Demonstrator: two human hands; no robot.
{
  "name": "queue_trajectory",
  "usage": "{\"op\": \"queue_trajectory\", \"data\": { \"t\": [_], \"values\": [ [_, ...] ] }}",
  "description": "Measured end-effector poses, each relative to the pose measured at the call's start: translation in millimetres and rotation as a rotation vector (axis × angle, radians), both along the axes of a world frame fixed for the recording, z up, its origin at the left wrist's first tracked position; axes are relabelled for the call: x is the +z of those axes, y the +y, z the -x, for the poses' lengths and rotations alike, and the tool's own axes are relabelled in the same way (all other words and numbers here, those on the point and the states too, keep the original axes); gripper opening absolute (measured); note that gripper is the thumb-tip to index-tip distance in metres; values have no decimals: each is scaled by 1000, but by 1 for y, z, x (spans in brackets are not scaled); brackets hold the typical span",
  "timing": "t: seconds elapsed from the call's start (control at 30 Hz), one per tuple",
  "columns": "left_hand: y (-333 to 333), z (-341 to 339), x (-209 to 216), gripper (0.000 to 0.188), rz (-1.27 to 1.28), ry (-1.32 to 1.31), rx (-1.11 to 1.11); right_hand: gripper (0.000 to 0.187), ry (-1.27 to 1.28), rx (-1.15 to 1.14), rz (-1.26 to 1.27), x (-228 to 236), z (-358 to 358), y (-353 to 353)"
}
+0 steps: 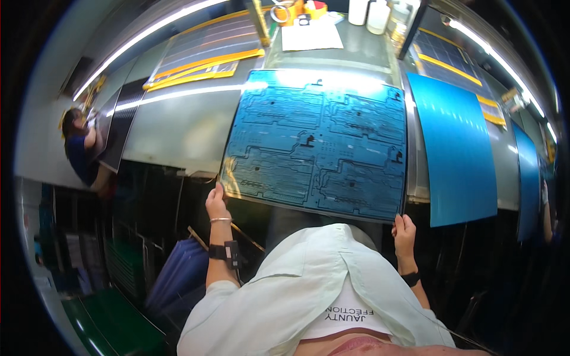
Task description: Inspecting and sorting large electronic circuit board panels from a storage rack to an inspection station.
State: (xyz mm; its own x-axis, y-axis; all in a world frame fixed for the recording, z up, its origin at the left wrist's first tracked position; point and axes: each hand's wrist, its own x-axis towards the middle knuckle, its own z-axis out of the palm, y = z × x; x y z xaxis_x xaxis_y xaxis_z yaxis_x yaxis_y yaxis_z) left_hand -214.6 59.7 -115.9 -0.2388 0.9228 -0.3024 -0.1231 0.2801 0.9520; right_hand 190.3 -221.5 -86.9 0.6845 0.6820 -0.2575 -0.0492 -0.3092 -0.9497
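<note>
Pale shirt [297, 261]: below, between hands.
Blue panel [320, 151]: beyond, between hands; best carried level, fingers off traces.
Left hand [216, 206]: closed on near-left corner.
Right hand [405, 234]: closed on near-right corner.

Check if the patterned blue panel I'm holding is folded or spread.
Spread flat: the patterned panel shows one uncreased face, left hand and right hand at its near corners.

Head fisheye, rim unclear, looks closely down on a panel [320, 145].
</note>
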Motion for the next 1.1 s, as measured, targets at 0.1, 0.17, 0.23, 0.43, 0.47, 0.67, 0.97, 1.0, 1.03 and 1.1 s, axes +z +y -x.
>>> {"op": "queue_trajectory", "data": {
  "t": [0.1, 0.17, 0.23, 0.43, 0.47, 0.67, 0.97, 1.0, 1.03, 1.1],
  "values": [
    [-1, 8, 18, 24, 90, -48, -22, 27, 78, 10, 42, 22, -6, 0],
    [-2, 20, 38, 22, 199, -98, -207, 20, 174, 53, 141, 35, -16, 3],
    [8, 34, 58, 20, 437, -59, -378, 4, 355, 52, 26, 42, -26, 12],
    [43, 35, 56, 21, 110, 390, -714, 22, 451, 68, -64, 44, -46, 28],
    [44, 35, 55, 21, 124, 413, -701, 18, 359, 139, 8, 45, -49, 28],
    [70, 36, 64, 27, 211, 319, -869, 11, 398, 234, 170, 56, -59, 37],
    [71, 30, 52, 40, 131, -109, -969, 58, 631, 270, -127, 64, -53, 45],
    [62, 33, 57, 38, 149, -35, -910, 68, 664, 328, -160, 72, -54, 40],
    [57, 36, 57, 30, 153, -68, -908, 68, 657, 323, -272, 79, -54, 36],
    [47, 47, 55, 12, 192, 70, -872, 75, 770, 448, -373, 94, -52, 27]
  ]
}}
